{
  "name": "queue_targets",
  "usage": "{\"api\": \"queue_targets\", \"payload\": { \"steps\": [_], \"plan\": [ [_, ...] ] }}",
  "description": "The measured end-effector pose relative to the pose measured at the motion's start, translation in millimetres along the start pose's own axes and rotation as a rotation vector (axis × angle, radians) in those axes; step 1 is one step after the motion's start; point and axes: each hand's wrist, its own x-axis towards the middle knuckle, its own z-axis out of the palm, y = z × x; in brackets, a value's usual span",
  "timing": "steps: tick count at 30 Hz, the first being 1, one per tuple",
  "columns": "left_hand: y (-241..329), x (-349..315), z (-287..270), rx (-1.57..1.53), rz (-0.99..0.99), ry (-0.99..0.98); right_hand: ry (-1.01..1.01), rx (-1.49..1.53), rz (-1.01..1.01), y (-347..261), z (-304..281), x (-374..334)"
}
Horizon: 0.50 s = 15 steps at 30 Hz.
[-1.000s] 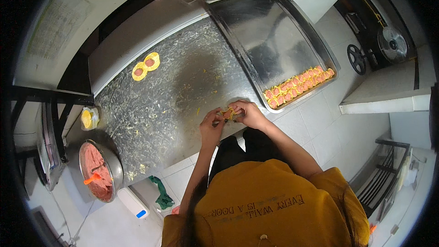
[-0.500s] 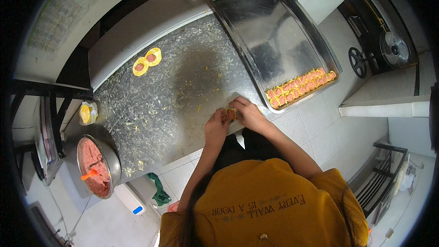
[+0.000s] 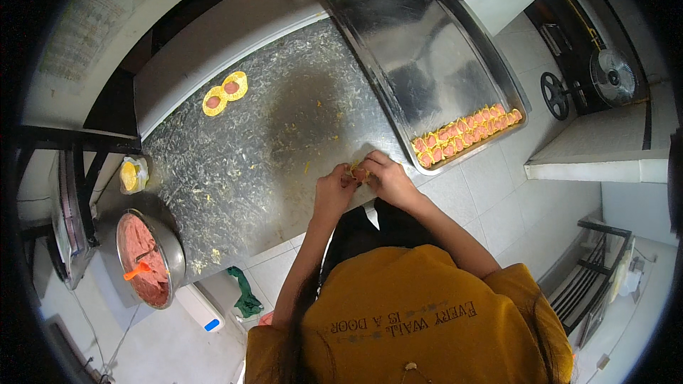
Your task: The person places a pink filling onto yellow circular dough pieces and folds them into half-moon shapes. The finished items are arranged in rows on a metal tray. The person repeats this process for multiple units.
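At the table's near edge, my left hand (image 3: 333,190) and my right hand (image 3: 388,178) come together round one small dumpling (image 3: 360,173). Its yellow wrapper is gathered about pink meat filling, and the fingers of both hands are closed on it, partly hiding it. Two round yellow wrappers (image 3: 213,102), each with a lump of pink filling, lie overlapping at the far left of the table. In the near end of the metal tray (image 3: 434,35) to my right, rows of finished-looking dumplings (image 3: 466,135) stand packed together.
A steel bowl (image 3: 176,259) of pink meat filling (image 3: 139,238) with an orange-handled tool (image 3: 136,271) stands at the left. Beyond it lies a bag of yellow wrappers (image 3: 131,175). Pale flour and yellow scraps speckle the metal tabletop (image 3: 235,163). A green cloth (image 3: 245,295) hangs low by the near left edge.
My hands stay together at the table edge, their fingers shifting slightly round the dumpling. The whole view has shifted slightly; the wrappers and tray dumplings look unchanged.
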Motion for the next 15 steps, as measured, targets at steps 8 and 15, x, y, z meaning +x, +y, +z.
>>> {"api": "queue_targets", "payload": {
  "steps": [8, 15],
  "plan": [
    [1.8, 1.7, 4.9, -0.019, -0.05, 0.008, -0.028, -0.092, -0.026, 2.2, -2.4, 4.1],
    [-4.4, -2.0, -6.4, -0.147, 0.089, -0.021, 0.015, -0.135, 0.101, -0.4, -4.6, 0.9]
  ]
}}
